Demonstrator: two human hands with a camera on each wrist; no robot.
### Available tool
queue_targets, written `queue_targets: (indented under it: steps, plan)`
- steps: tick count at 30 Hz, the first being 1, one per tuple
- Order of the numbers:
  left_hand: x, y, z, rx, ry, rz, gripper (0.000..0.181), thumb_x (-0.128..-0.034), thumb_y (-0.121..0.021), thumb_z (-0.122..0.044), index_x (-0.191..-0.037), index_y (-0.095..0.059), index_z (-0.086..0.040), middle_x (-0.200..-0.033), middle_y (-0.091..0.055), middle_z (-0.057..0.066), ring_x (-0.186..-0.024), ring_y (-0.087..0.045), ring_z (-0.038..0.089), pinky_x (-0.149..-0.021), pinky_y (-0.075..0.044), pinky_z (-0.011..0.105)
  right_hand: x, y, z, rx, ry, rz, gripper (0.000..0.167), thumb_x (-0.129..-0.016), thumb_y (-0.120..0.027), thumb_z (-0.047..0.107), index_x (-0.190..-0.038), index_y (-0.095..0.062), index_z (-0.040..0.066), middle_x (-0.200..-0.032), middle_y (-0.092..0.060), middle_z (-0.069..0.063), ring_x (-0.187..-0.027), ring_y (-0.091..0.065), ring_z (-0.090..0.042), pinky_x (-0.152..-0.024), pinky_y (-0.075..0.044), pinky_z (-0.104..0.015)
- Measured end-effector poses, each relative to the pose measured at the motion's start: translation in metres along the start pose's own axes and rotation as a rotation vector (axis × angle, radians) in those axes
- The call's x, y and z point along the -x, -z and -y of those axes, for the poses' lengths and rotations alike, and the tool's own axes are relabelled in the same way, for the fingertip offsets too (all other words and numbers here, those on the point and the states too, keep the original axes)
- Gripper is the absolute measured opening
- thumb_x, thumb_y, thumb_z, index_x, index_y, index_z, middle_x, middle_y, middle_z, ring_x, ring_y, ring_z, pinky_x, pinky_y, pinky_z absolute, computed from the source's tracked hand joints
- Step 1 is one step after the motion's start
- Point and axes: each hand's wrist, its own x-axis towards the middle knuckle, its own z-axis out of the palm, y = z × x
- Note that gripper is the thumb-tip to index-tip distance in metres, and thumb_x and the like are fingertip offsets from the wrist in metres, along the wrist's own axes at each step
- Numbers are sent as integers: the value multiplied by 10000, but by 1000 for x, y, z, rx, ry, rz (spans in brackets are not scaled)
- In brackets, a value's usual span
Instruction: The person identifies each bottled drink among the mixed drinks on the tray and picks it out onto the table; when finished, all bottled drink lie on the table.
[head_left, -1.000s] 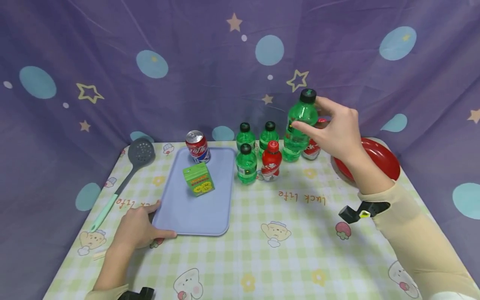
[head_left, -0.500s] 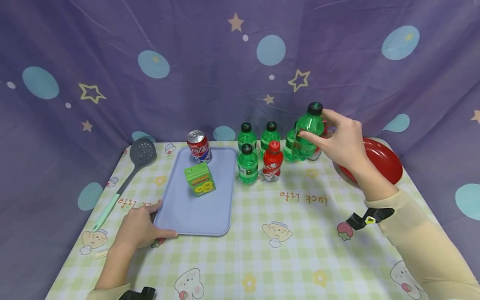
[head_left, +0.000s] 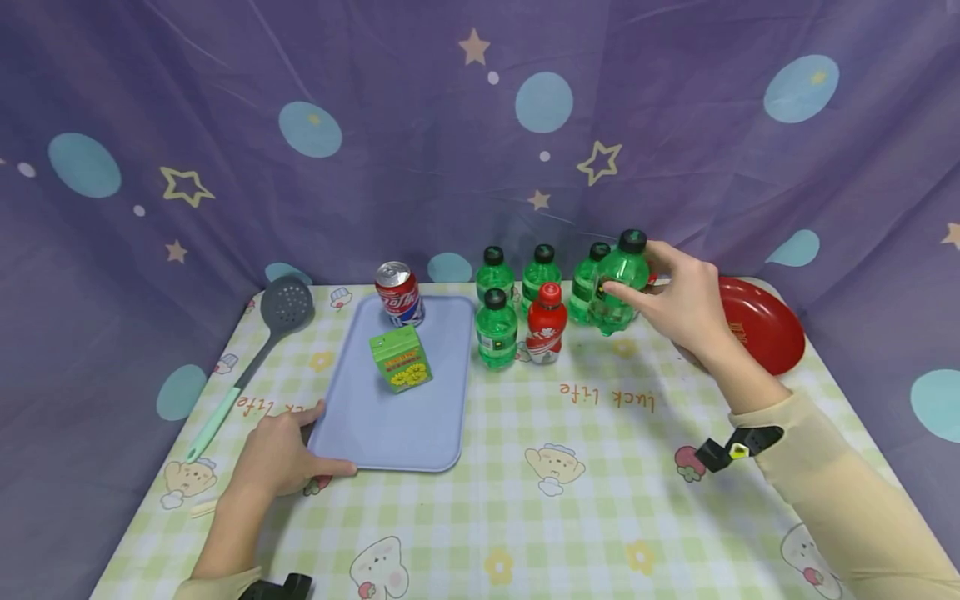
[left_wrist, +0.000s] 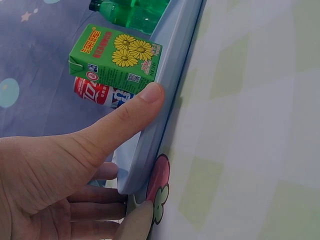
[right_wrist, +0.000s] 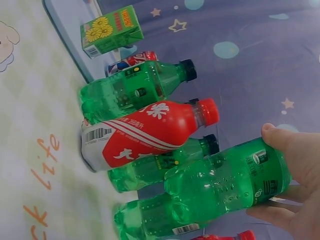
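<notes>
My right hand [head_left: 686, 300] grips a green soda bottle [head_left: 621, 279] with a black cap, thumb on one side and fingers on the other. In the right wrist view the bottle [right_wrist: 225, 182] overlaps another green bottle [right_wrist: 145, 215]; whether its base touches the table I cannot tell. My left hand [head_left: 273, 454] rests at the near left corner of a blue tray [head_left: 382, 433], thumb along the front rim and fingers at the left side. On the tray stand a green drink carton [head_left: 401, 360] with yellow flowers and a red-and-blue cola can [head_left: 400, 296].
Several green bottles [head_left: 497, 333] and a red bottle [head_left: 546, 329] stand right of the tray. Another red bottle is mostly hidden behind my right hand. A red plate [head_left: 772, 333] lies at the far right, a slotted turner [head_left: 285, 308] at the left. A purple curtain [head_left: 420, 167] hangs behind.
My right hand has lowered the green bottle and moved it slightly right, leaving another green bottle more exposed behind it. The left hand and tray stay put.
</notes>
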Motion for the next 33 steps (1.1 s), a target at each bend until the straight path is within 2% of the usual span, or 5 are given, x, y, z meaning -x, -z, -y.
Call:
queue_targets:
  steps: [7, 12, 17, 25, 33]
  plan:
    - [1, -1, 1, 4, -4, -16, 1340, -492, -945, -773, -1474, -574, 59, -1402, -573, 421, -1249, -581, 643, -985, -526, 690, 4, -10, -6, 25, 40, 3, 484, -829, -938, 348, -1204, -746, 108, -1008, -801, -90, -828, -779, -274, -681, -490, -89]
    - [2, -2, 1, 7, -4, -16, 1340, -492, -946, -773, -1479, -573, 53, -1406, -573, 419, -1250, -582, 641, -982, -528, 689, 8, -16, -8, 45, 18, 31, 515, -833, -935, 352, -1202, -725, 60, -990, -786, -120, -828, -752, -278, -663, -528, -200]
    - [2, -1, 0, 4, -3, -16, 1334, -495, -948, -767, -1478, -574, 52, -1405, -573, 419, -1250, -581, 642, -980, -530, 689, 10, -20, -11, 43, 7, 44, 570, -828, -938, 353, -1258, -720, 48, -1064, -789, -142, -830, -741, -287, -662, -510, -184]
    - [2, -1, 1, 6, -4, -24, 1329, -492, -953, -762, -1470, -582, 58, -1400, -576, 421, -1245, -587, 640, -970, -535, 687, 11, -26, -13, 49, 14, 45, 528, -816, -947, 339, -1185, -717, 41, -954, -771, -137, -789, -715, -295, -626, -499, -231]
    - [1, -1, 1, 12, -7, -30, 1322, -491, -959, -752, -1470, -584, 52, -1397, -574, 426, -1242, -585, 645, -972, -533, 687, 13, -31, -15, 49, -1, 77, 548, -836, -932, 340, -1206, -701, 9, -996, -775, -185, -822, -748, -337, -678, -601, -376]
